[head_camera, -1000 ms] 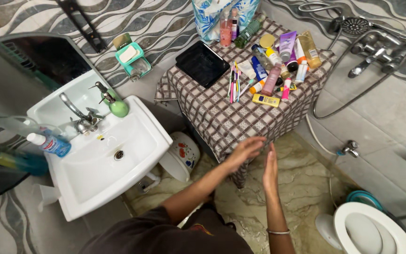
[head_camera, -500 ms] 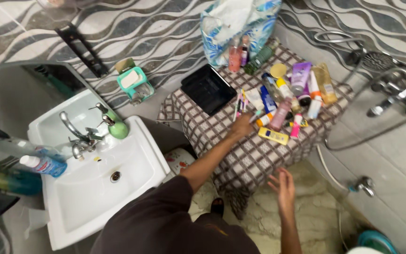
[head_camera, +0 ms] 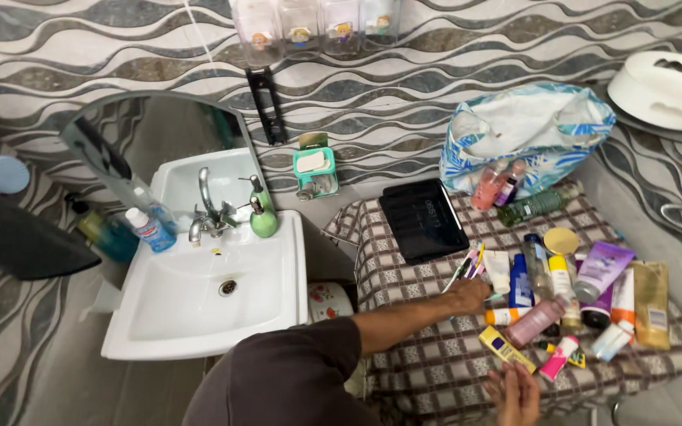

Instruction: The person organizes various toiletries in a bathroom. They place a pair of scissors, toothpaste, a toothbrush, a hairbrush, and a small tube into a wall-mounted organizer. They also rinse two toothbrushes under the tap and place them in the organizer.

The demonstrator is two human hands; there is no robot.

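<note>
My left hand [head_camera: 467, 296] reaches across a small table with a brown checked cloth [head_camera: 428, 371]. Its fingers curl at the lower ends of a bunch of thin coloured brushes [head_camera: 467, 267]; the grip itself is hidden. My right hand [head_camera: 516, 392] hovers with fingers spread over the table's near edge, holding nothing, just below a flat yellow box [head_camera: 507, 349]. Right of my left hand lie several toiletries: a white tube [head_camera: 499, 270], a blue tube [head_camera: 520, 282], a pink bottle [head_camera: 536, 321] and a purple tube [head_camera: 601, 272].
A black flat device [head_camera: 422, 219] lies at the table's back, beside a blue-and-white bag [head_camera: 526, 134] holding bottles. To the left is a white washbasin [head_camera: 199, 300] with a tap, a green dispenser [head_camera: 263, 217] and a blue bottle [head_camera: 149, 229]. A teal soap holder [head_camera: 315, 170] hangs on the tiled wall.
My left hand has moved from the table's near edge up to the brushes. My right hand has dropped back toward the near edge. The camera has come closer to the table.
</note>
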